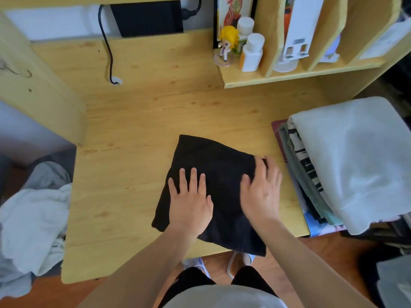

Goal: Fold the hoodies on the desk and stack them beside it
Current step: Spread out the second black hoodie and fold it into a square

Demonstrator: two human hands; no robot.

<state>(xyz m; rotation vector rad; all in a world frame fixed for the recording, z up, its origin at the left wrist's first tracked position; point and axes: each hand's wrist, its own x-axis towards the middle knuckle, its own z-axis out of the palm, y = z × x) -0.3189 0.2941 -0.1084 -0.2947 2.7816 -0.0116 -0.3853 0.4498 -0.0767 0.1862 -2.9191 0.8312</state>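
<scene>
Left of the bench (124,134), off its left edge: loose pile (33,216) of pale and grey garments, unfolded. Judging by the task, that's the feed stock, parked within the left arm's reach.

Black hoodie (211,170) sits at the bench's front edge, right of centre, already folded down to a rough square. Its near corner overhangs the front edge slightly. It's rotated a bit against the bench edges, probably just how the last fold landed.

Left hand (191,201) lies flat on the hoodie's near-left part, fingers straight and spread, palm down. No grip here, just pressing: it pins the layers so the fold doesn't spring open.

Right hand (262,187) lies flat on the hoodie's right side, near its right corner, fingers straight and slightly blurred, so it looks mid-stroke. Also no grip, nothing pinched. My read: smoothing or squaring that side while the left hand anchors.

Stack (347,161) at the bench's right edge: folded garments, a big pale one on top, darker and patterned ones under it. It sits just beside the hoodie, so the transfer is a short slide or lift to the right.

Judgement: fold is essentially done. Next step needs both hands under or around the hoodie to carry it without the layers slipping.

Back right, a shelf (289,76) holds bottles (251,52) and a figurine (226,41), well apart from the work.
</scene>
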